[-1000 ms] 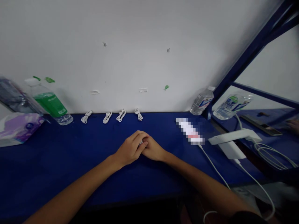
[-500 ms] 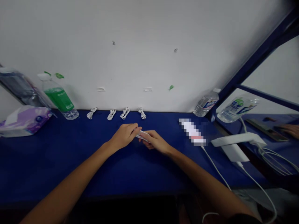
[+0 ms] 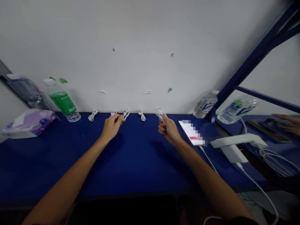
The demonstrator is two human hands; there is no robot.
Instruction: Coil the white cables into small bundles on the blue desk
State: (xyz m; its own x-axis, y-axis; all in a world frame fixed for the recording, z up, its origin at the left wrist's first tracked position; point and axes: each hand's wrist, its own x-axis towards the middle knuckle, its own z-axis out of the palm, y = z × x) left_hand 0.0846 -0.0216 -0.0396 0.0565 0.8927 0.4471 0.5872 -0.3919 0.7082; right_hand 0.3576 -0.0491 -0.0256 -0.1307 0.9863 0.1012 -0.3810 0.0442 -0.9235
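Note:
My right hand (image 3: pixel 170 131) is closed round a coiled white cable (image 3: pixel 159 111), whose loops stick up past the thumb toward the wall. To the left, my left hand (image 3: pixel 112 126) has its fingers curled together; whether anything is in them is hidden. It partly covers one tied white cable bundle (image 3: pixel 113 113) by the wall, and its fingertips come close to a second bundle (image 3: pixel 126 115). Another bundle (image 3: pixel 93 115) lies further left, and one more bundle (image 3: pixel 142 115) lies between my hands. All rest on the blue tabletop (image 3: pixel 133 162).
On the left stand a tissue pack (image 3: pixel 29 123) and a green-labelled bottle (image 3: pixel 64 103). To the right are a phone (image 3: pixel 191 132) on a charging cable, a bottle (image 3: pixel 205 104), a white power strip (image 3: pixel 239 140) and a blue frame (image 3: pixel 255 62). Another person's hand (image 3: pixel 287 122) shows beyond it.
My hands have come apart. The right moved right and up, carrying the coiled cable; the left moved left toward the bundles by the wall. The view shifted slightly.

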